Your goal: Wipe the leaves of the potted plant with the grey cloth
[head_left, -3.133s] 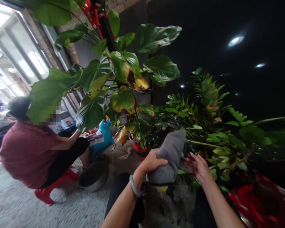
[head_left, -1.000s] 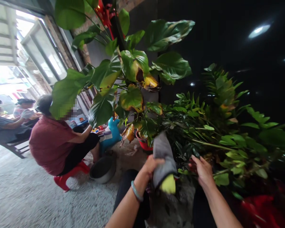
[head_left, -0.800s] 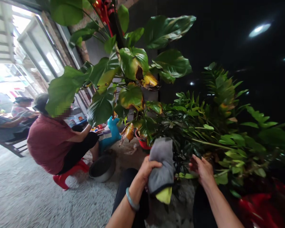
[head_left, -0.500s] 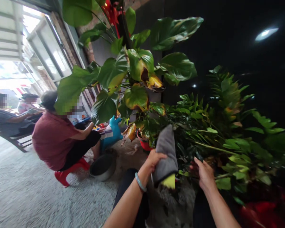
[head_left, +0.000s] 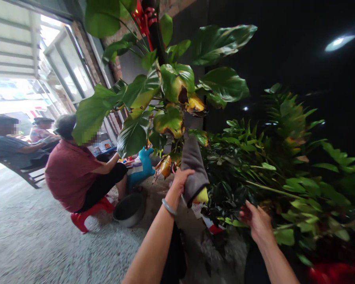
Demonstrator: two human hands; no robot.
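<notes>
My left hand (head_left: 180, 180), with a pale bangle on the wrist, is closed on a grey cloth (head_left: 193, 165) with a yellow underside, raised up against the lower leaves of a tall large-leaved plant (head_left: 165, 90). My right hand (head_left: 256, 220) is lower to the right, its fingers curled around a stem or leaf of a bushy green plant (head_left: 272, 173); what exactly it grips is hard to make out.
A person in a maroon shirt (head_left: 71, 173) sits on a low red stool (head_left: 85, 213) at the left, next to a dark round basin (head_left: 129, 209). Other people sit farther left by a window. A red pot (head_left: 334, 272) is at the lower right. The floor is speckled grey.
My left hand has lifted the grey cloth up and left toward the large-leaved plant. My right hand has dropped slightly and stays at the bushy plant. The view has shifted a little.
</notes>
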